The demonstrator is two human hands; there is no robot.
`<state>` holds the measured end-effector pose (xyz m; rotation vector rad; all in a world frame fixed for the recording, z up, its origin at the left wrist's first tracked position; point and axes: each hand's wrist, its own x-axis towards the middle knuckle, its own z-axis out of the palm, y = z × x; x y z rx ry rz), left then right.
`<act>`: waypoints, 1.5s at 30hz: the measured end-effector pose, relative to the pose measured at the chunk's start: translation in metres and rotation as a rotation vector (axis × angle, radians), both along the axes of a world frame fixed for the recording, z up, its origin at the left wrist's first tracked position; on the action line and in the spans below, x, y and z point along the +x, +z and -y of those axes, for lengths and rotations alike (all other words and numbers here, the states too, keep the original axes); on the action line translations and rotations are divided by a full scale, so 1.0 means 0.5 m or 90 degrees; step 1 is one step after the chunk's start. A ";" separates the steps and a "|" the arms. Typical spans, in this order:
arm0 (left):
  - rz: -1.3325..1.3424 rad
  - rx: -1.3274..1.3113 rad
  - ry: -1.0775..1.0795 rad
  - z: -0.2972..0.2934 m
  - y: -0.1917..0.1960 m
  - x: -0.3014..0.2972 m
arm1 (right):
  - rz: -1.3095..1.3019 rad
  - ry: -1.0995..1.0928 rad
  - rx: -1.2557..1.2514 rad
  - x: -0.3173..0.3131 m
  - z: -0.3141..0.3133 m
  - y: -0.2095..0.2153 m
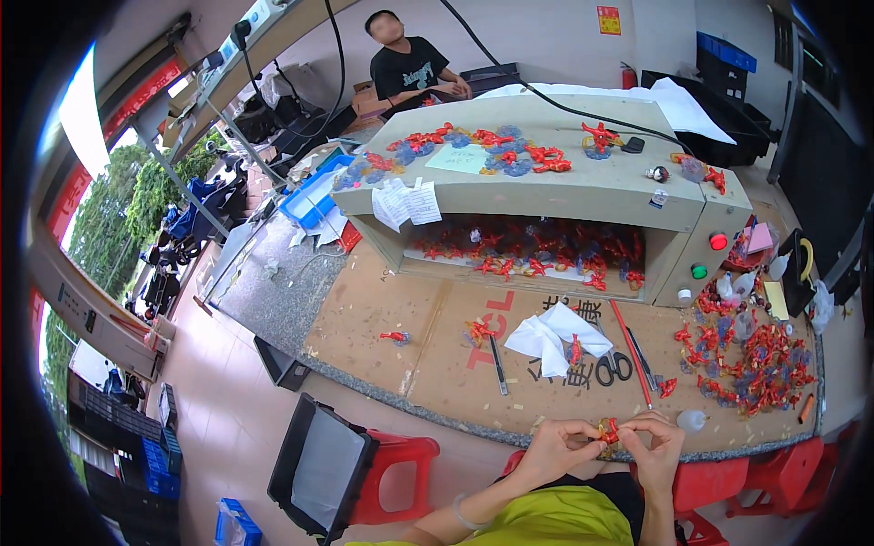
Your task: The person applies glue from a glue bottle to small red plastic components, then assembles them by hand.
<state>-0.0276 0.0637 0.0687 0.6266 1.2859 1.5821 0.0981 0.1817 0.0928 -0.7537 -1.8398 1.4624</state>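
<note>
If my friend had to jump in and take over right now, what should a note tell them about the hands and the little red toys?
Left hand and right hand: both pinch one small red and yellow toy piece between the fingertips, just above the near edge of the cardboard-covered table.
Things nearby: a pile of red and blue pieces to the right, scissors and a white cloth ahead, more pieces inside the beige machine.
Done: cannot tell how many pieces are finished.
Left: the piece in hand; the piles look untouched for now.
</note>
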 end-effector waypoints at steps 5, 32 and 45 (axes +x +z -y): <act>-0.021 0.007 0.004 0.007 0.001 -0.001 | -0.003 0.001 -0.001 0.001 0.006 0.005; -0.025 0.008 0.019 0.003 0.004 0.003 | -0.007 -0.001 -0.017 -0.001 0.006 0.004; -0.040 -0.018 0.013 0.005 0.013 0.002 | -0.022 -0.003 -0.019 -0.003 0.008 0.004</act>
